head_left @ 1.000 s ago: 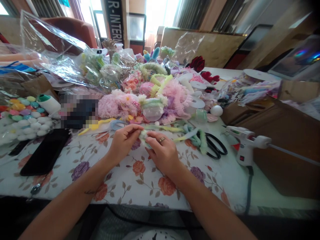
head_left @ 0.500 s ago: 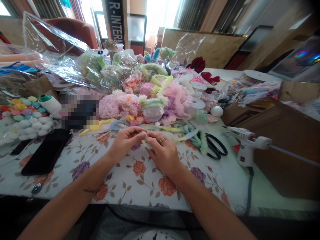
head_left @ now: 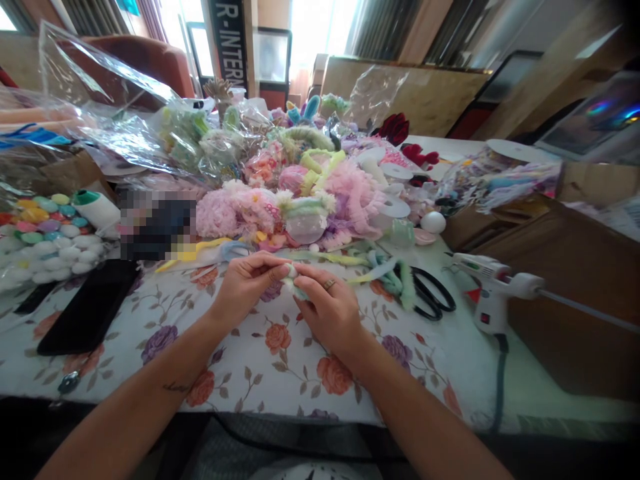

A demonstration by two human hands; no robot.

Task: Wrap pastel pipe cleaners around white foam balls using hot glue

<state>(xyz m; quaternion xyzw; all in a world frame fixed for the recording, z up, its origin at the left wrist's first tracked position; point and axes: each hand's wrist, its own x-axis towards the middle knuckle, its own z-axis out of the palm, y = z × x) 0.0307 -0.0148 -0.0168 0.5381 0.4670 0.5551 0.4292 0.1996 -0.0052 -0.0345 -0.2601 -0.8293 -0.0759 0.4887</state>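
Between the fingertips of both hands is a small pale green and white piece of soft strip (head_left: 290, 271), mostly covered by the fingers. My left hand (head_left: 249, 283) pinches it from the left with thumb and forefinger. From the other side, my right hand (head_left: 331, 303), with a ring on one finger, is closed on it too. Just beyond and to the right lie fuzzy strips (head_left: 383, 267) in mint, yellow and pale blue. Black-handled scissors (head_left: 433, 293) rest partly under them. The hands are held low over the flowered tablecloth (head_left: 270, 373).
A white hot glue gun (head_left: 493, 290) with a glue stick stands at right, beside a cardboard box (head_left: 565, 307). A black phone (head_left: 90, 307) lies at left near bagged pompoms (head_left: 60, 250). Pink fluffy craft pieces (head_left: 235, 210) are heaped behind the hands, with a white ball (head_left: 433, 222) nearby.
My fingertips have shifted slightly, the right hand a little to the right, and more of the pale piece shows between them. Both hands keep their hold.
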